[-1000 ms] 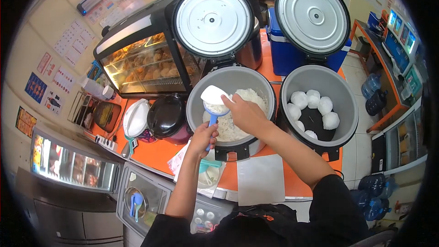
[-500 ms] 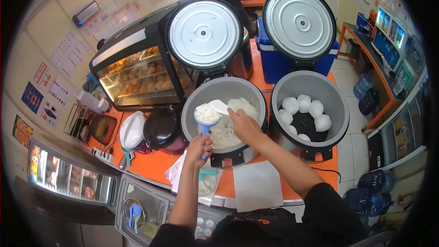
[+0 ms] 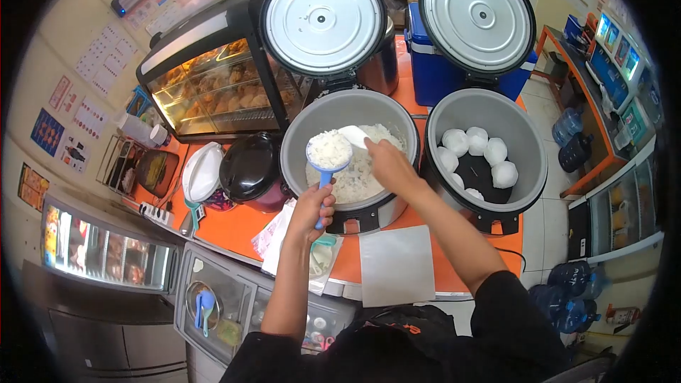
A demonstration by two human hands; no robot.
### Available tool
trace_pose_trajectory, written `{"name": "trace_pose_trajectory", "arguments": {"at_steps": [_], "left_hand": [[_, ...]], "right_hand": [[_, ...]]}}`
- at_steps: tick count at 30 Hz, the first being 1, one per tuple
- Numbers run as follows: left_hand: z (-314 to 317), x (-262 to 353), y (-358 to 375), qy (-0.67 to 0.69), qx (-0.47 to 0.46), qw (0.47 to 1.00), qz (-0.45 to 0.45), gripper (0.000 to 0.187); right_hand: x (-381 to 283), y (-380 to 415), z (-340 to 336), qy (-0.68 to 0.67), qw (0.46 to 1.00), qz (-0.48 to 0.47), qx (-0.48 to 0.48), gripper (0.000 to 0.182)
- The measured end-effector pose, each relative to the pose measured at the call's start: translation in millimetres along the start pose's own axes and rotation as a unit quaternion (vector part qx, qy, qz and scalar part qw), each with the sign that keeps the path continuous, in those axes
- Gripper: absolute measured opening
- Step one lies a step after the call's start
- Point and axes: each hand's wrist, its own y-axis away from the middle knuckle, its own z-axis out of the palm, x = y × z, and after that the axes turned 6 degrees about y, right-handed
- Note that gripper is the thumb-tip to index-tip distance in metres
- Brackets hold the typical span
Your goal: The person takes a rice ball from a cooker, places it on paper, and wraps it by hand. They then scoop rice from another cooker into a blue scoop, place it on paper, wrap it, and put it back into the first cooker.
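My left hand (image 3: 314, 207) is wrapped round the handle of a blue ladle (image 3: 326, 177), whose bowl is heaped with white rice (image 3: 329, 149). In my right hand (image 3: 390, 164) is a white rice paddle (image 3: 352, 136), its blade against the rice in the ladle. Both hands are over the left rice cooker (image 3: 298, 124), which has loose rice (image 3: 362, 183) inside and its lid (image 3: 323, 20) raised. To the right stands a second rice cooker (image 3: 528, 142), also with its lid up, holding several rounded white portions (image 3: 477, 143) around its wall.
A square white sheet (image 3: 397, 266) lies at the orange counter's front edge. Left of the cooker are a small black-lidded pot (image 3: 250, 163) and a white-covered container (image 3: 202, 172). A lit display case (image 3: 220, 92) of fried food stands behind; a blue cooler (image 3: 433, 74) sits behind the cookers.
My view has tilted down, so the counter's contents sit higher in the picture. The ladle and paddle are still held together over the left cooker. The person at the back is now mostly out of view.
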Motion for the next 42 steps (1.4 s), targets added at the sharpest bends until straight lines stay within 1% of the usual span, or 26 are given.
{"name": "trace_pose_trajectory", "arguments": {"at_steps": [1, 4, 7, 8, 11, 14, 16, 17, 20, 21, 24, 25, 26, 28, 29, 30, 32, 34, 36, 37, 39, 42], "left_hand": [[2, 1, 2, -0.007, 0.001, 1.000, 0.006, 0.028], [-1, 4, 1, -0.023, 0.007, 1.000, 0.020, 0.027], [4, 2, 1, -0.048, 0.012, 0.998, 0.029, 0.031], [7, 2, 1, -0.059, 0.012, 0.998, 0.033, 0.033], [4, 4, 0, -0.092, 0.016, 0.995, 0.043, 0.024], [1, 1, -1, -0.093, 0.029, 0.994, 0.039, 0.025], [-6, -2, -5, -0.079, 0.017, 0.996, 0.033, 0.027], [-10, -6, -3, -0.070, 0.013, 0.997, 0.026, 0.028], [-6, -6, 7, -0.040, 0.017, 0.999, 0.033, 0.030], [-4, -6, 10, -0.038, 0.015, 0.998, 0.036, 0.032], [6, -10, 22, -0.063, 0.030, 0.997, 0.040, 0.034], [2, -17, 22, -0.072, 0.037, 0.996, 0.036, 0.032], [1, -24, 26, -0.062, 0.025, 0.998, 0.022, 0.030], [4, -34, 41, -0.079, 0.019, 0.996, 0.032, 0.027], [8, -39, 53, -0.092, 0.022, 0.995, 0.039, 0.027], [11, -44, 67, -0.100, 0.027, 0.993, 0.050, 0.026], [3, -64, 89, -0.084, 0.005, 0.996, 0.034, 0.018], [-13, -96, 107, -0.095, -0.003, 0.995, 0.019, 0.020], [-19, -132, 120, -0.083, -0.024, 0.996, -0.017, 0.021], [-25, -152, 124, -0.075, -0.028, 0.996, -0.046, 0.026], [-37, -196, 124, -0.078, -0.057, 0.991, -0.097, 0.027], [-27, -243, 117, -0.104, -0.094, 0.978, -0.152, 0.025]], "right_hand": [[-1, -4, -10, -0.006, 1.000, 0.002, -0.010, 0.045], [-19, -4, -36, -0.094, 0.994, -0.012, 0.062, 0.041], [-35, 3, -29, -0.117, 0.988, -0.089, 0.047, 0.039], [-42, 6, -29, -0.121, 0.988, -0.085, 0.038, 0.039], [-49, 10, -31, -0.120, 0.989, -0.084, 0.010, 0.039], [-37, 7, -25, -0.094, 0.990, -0.105, -0.006, 0.039], [-22, 2, -22, -0.066, 0.990, -0.121, -0.007, 0.038], [-15, -2, -26, -0.056, 0.993, -0.105, 0.012, 0.038], [-38, 11, -59, -0.113, 0.990, -0.048, 0.071, 0.039], [-39, 22, -51, -0.113, 0.984, -0.111, 0.084, 0.043], [-44, 56, -24, -0.074, 0.992, -0.098, 0.031, 0.047], [-40, 59, -33, -0.034, 0.995, -0.088, -0.014, 0.050], [-38, 65, -45, -0.039, 0.995, -0.086, -0.022, 0.050], [-23, 84, -62, -0.130, 0.981, -0.138, 0.029, 0.047], [-19, 104, -80, -0.189, 0.978, -0.089, 0.016, 0.041], [-12, 127, -85, -0.263, 0.960, -0.062, 0.078, 0.037], [26, 193, -81, -0.206, 0.972, -0.021, 0.109, 0.035], [64, 274, -62, -0.199, 0.971, 0.119, 0.061, 0.029], [114, 359, -25, -0.097, 0.970, 0.218, 0.039, 0.028], [132, 387, -13, -0.041, 0.971, 0.233, 0.013, 0.028], [157, 429, 9, 0.072, 0.962, 0.261, -0.035, 0.029], [179, 462, 41, 0.192, 0.947, 0.255, 0.021, 0.034]]}}
